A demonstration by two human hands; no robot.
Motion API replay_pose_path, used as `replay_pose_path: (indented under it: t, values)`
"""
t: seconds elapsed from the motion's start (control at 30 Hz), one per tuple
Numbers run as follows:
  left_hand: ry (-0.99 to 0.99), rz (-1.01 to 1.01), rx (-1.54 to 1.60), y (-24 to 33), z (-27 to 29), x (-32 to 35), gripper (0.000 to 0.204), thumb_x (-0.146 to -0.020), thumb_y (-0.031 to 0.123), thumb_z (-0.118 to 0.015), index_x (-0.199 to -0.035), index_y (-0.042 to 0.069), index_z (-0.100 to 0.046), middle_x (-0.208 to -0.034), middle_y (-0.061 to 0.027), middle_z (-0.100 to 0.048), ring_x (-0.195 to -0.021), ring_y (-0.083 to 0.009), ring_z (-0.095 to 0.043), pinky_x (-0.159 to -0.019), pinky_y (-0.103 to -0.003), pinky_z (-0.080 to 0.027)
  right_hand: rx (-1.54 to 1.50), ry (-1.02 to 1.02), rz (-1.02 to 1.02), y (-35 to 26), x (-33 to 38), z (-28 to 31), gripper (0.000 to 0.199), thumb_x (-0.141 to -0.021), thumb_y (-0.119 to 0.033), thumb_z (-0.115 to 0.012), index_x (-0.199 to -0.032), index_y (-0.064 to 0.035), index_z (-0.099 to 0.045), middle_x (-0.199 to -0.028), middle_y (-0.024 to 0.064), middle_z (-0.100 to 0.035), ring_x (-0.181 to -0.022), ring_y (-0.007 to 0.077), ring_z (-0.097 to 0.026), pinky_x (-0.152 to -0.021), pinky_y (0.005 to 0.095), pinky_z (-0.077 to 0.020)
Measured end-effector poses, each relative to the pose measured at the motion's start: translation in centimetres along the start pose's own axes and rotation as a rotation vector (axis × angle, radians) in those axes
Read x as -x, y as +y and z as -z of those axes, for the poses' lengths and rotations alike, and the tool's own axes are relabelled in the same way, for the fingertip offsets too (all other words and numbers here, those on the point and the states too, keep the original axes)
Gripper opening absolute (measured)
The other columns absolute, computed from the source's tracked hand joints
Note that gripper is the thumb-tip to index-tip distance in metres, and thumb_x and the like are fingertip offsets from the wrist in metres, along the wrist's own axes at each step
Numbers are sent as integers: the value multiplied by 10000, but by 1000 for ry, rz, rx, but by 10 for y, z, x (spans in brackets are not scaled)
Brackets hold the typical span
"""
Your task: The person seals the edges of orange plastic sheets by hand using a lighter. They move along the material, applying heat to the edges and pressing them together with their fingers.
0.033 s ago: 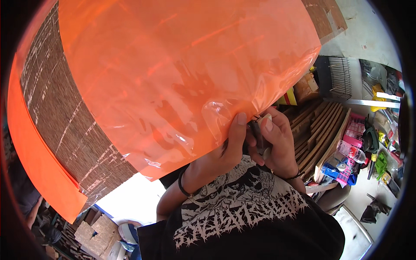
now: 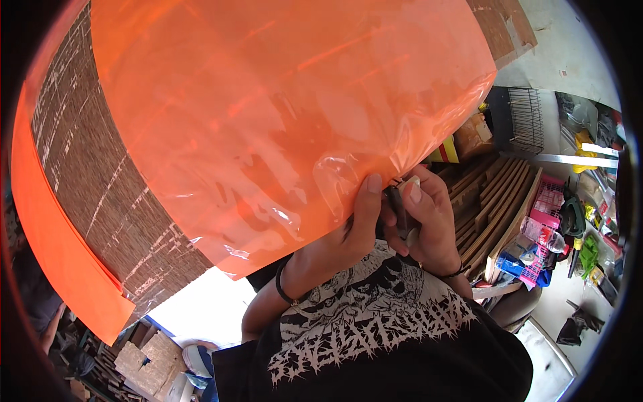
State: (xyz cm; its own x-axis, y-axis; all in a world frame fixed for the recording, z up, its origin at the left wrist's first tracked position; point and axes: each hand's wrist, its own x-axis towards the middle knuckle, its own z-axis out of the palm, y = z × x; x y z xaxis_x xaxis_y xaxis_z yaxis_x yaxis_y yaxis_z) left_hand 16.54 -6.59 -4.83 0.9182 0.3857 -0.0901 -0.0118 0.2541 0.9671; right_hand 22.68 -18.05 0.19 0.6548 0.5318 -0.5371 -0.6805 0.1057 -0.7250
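Orange film (image 2: 268,120) (over board (image 2: 100,181)) hides workspace.

Glossy, smooth orange plastic film (image 2: 268,114) covers a rough, matt brown fibreboard panel (image 2: 94,181); wooden slats (image 2: 499,194) look matt.

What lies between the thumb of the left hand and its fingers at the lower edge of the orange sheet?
In the head view, the orange plastic sheet lies between them: the left hand pinches its lower edge, thumb on top. The right hand holds a small dark tool beside it.
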Motion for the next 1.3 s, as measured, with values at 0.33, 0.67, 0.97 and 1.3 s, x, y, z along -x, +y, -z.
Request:
replay_pose_path:
  t: [0.33, 0.67, 0.97, 1.3]
  values:
    - [-35, -66, -207, -2, 4, 3, 146, -928, 53, -553, -1024, -30, -626, -765, -48, -633, -679, -159, -620, -612, -297, -495, 17, 25, 18, 3, -1, 0, 316, -930, -234, -603, -1096, 32, -561, -872, 79, -620, -671, 98, -568, -404, 229, -468]
    - [-127, 211, 22, 9, 6, 1, 164, -941, 73, -539, -1037, -23, -632, -743, -52, -640, -628, -155, -614, -573, -277, -483, 41, -10, 120, 7, -6, 1, 297, -928, -189, -606, -1108, 42, -554, -839, 73, -616, -702, 120, -599, -528, 251, -483]
    - [-23, 93, -62, 22, 34, 27, 171, -928, 39, -565, -1063, -55, -612, -915, -92, -662, -866, -217, -636, -776, -303, -494, 80, 173, 475, -36, -30, 65, 499, -1008, -459, -378, -1274, -46, -467, -981, 26, -609, -540, 28, -454, -338, 149, -249]
    - [316, 255, 157, 109, 54, 53, 289, -1035, 202, -371, -997, -29, -541, -748, -76, -556, -587, -125, -539, -488, -226, -376, 712, 131, 570, -134, -83, 22, 483, -842, -141, -702, -1264, -23, -500, -919, -12, -590, -732, 26, -523, -629, 197, -429]
